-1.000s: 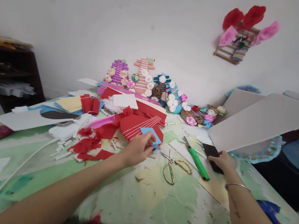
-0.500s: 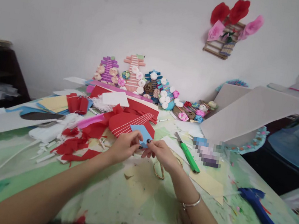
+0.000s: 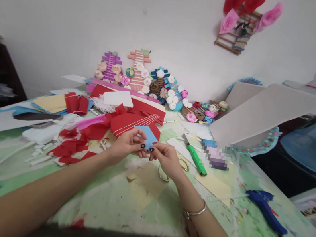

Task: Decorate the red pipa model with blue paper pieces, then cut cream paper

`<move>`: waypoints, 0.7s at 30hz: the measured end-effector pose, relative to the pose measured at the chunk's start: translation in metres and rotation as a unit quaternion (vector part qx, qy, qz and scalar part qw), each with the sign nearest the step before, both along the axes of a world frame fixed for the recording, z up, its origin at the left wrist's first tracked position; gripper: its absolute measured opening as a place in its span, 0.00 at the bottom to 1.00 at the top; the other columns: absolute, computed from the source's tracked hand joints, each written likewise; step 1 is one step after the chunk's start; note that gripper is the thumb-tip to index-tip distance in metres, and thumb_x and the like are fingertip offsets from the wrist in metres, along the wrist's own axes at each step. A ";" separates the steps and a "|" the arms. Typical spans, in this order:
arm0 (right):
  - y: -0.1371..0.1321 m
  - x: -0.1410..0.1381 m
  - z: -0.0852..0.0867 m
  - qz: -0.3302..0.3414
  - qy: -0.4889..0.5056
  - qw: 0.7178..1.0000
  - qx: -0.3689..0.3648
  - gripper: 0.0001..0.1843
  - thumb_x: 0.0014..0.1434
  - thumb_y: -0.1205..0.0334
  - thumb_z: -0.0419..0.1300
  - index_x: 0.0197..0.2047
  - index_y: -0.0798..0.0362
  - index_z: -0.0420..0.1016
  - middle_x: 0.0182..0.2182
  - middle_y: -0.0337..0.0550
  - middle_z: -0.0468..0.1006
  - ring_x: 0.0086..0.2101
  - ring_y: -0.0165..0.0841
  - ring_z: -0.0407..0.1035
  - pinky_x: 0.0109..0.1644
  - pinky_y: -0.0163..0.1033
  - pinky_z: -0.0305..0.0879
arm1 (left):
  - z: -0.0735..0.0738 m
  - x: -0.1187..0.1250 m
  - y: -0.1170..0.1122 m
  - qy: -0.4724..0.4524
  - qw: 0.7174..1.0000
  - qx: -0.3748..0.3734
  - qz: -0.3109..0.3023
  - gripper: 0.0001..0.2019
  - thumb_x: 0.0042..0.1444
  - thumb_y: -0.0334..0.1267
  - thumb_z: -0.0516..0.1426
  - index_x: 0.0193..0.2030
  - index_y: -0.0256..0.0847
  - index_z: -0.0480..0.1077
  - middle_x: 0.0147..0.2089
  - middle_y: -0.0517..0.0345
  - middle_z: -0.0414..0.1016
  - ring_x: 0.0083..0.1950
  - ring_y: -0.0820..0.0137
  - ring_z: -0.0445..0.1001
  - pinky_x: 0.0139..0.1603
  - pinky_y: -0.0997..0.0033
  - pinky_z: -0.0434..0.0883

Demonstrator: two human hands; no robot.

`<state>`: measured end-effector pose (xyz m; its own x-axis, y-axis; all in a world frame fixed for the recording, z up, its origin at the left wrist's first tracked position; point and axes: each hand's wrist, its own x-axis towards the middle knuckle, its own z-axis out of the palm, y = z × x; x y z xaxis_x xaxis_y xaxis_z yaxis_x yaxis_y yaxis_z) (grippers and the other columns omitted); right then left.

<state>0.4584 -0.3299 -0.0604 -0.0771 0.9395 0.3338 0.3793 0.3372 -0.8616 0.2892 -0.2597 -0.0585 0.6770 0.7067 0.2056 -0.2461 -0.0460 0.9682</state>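
A small piece of blue paper [image 3: 148, 136] with angled edges is held up between my two hands. My left hand [image 3: 127, 144] pinches its lower left edge. On the other side, my right hand [image 3: 166, 157] grips the lower right edge between thumb and fingers. Behind the paper lies a red lute-shaped piece [image 3: 128, 123] strung with white lines, partly hidden by the blue paper and my hand. Golden-handled scissors [image 3: 163, 173] rest on the table, partly covered by my right hand. To the right is a green utility knife [image 3: 196, 159].
A blue glue gun [image 3: 266, 209] with a black cord lies at the right. Red paper scraps [image 3: 73, 146] and white bits are heaped at the left. Finished lute-shaped crafts [image 3: 137, 70] lean on the wall. Large grey boards [image 3: 256, 110] stand at the right rear.
My fingertips have drawn closer together along the lower edge of the blue paper, which now faces me flatter. The whole view has shifted slightly.
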 end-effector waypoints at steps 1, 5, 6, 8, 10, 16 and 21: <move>0.000 0.000 -0.002 -0.018 -0.021 0.999 0.022 0.14 0.60 0.56 0.54 0.28 0.54 0.75 0.20 0.38 0.75 0.24 0.28 0.65 0.32 0.32 0.61 | 0.000 0.000 0.000 0.003 1.000 -0.005 -0.002 0.21 0.45 0.42 0.67 0.39 0.39 0.60 0.27 0.60 0.76 0.27 0.70 0.77 0.29 0.73 0.73; -0.002 -0.001 -0.006 -0.086 -0.137 0.979 0.121 0.13 0.62 0.65 0.53 0.30 0.52 0.77 0.24 0.39 0.78 0.28 0.30 0.69 0.38 0.34 0.62 | 0.002 0.000 -0.003 0.024 0.999 -0.027 0.022 0.21 0.44 0.43 0.67 0.39 0.39 0.61 0.26 0.59 0.77 0.27 0.68 0.78 0.30 0.71 0.74; -0.003 -0.002 -0.006 -0.093 -0.162 0.972 0.140 0.13 0.62 0.66 0.53 0.31 0.51 0.78 0.25 0.40 0.78 0.29 0.30 0.70 0.38 0.34 0.62 | 0.001 0.001 -0.003 0.029 0.999 -0.035 0.028 0.21 0.44 0.43 0.67 0.39 0.39 0.62 0.26 0.58 0.77 0.27 0.68 0.77 0.29 0.71 0.73; -0.003 -0.003 -0.008 -0.099 -0.203 0.959 0.173 0.12 0.61 0.68 0.54 0.32 0.52 0.78 0.26 0.42 0.78 0.30 0.31 0.70 0.38 0.34 0.62 | 0.000 0.001 -0.003 0.036 0.998 -0.055 0.026 0.21 0.43 0.43 0.67 0.37 0.38 0.63 0.26 0.57 0.77 0.26 0.69 0.77 0.29 0.72 0.73; -0.002 -0.003 -0.008 -0.097 -0.240 0.946 0.195 0.12 0.61 0.67 0.54 0.33 0.52 0.79 0.27 0.44 0.77 0.31 0.32 0.69 0.37 0.34 0.62 | -0.002 0.002 -0.002 0.042 0.996 -0.081 0.007 0.20 0.42 0.42 0.68 0.35 0.37 0.64 0.27 0.56 0.77 0.26 0.71 0.77 0.29 0.73 0.73; -0.002 0.016 0.004 -0.160 -0.321 0.931 0.070 0.09 0.61 0.62 0.57 0.35 0.50 0.79 0.33 0.43 0.80 0.35 0.34 0.71 0.40 0.35 0.61 | -0.006 0.001 0.007 0.005 0.991 -0.125 0.046 0.22 0.32 0.39 0.72 0.29 0.36 0.66 0.25 0.60 0.76 0.26 0.76 0.74 0.30 0.78 0.71; -0.007 0.039 0.009 -0.255 -0.436 0.837 -0.210 0.13 0.48 0.54 0.65 0.33 0.55 0.77 0.34 0.52 0.80 0.35 0.40 0.72 0.30 0.35 0.57 | -0.002 -0.002 0.011 0.038 0.987 -0.054 0.146 0.21 0.31 0.40 0.71 0.24 0.38 0.64 0.19 0.63 0.73 0.19 0.77 0.68 0.21 0.79 0.66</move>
<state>0.4973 -0.3365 -0.0515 0.3269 0.9450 -0.0085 0.9282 -0.3228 -0.1849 0.2867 -0.2486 -0.0602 0.4525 0.8886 0.0752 -0.1644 0.0002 0.9864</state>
